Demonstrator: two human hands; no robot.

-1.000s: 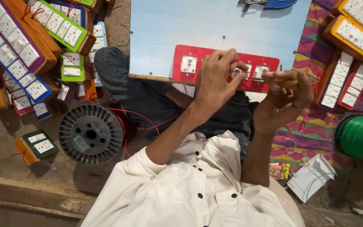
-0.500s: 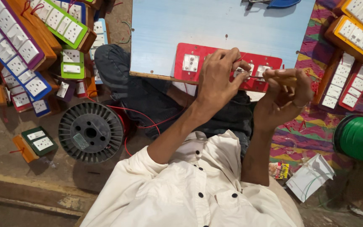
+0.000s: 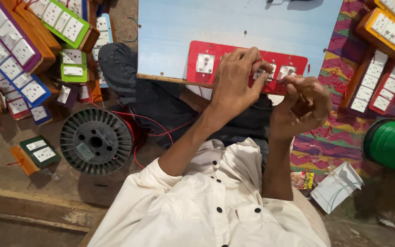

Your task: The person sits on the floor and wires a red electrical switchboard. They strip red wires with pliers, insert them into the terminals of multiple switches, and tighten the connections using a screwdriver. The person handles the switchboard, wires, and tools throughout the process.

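My left hand (image 3: 234, 80) curls over the red switch plate (image 3: 248, 73), fingers closed down on one of the white modules near its middle, pinning it in place. My right hand (image 3: 300, 103) is shut in a fist-like grip around a thin metal tool (image 3: 275, 79), probably a small screwdriver, whose tip meets the plate just at 3 o'clock of my left fingertips. The plate lies on the near edge of a pale blue board (image 3: 234, 27) that serves as my table, resting across my lap.

I judge the plate light and stiff, a thin plastic sheet that would flex or crack if I levered hard on it. The white socket module (image 3: 205, 63) at its 9 o'clock end looks snapped in. The sound place to hold it is flat from above, pressing beside the part being worked, as my left hand does; lifting is best done by the long edges. The glossy face may be slippery.

At 9 o'clock of my knees, a black wire spool (image 3: 96, 142) sits on the floor with red wire (image 3: 154, 120) trailing toward my lap. Finished switch boards (image 3: 10, 64) lie at 10 o'clock; a green spool (image 3: 392, 144) is at 3 o'clock.
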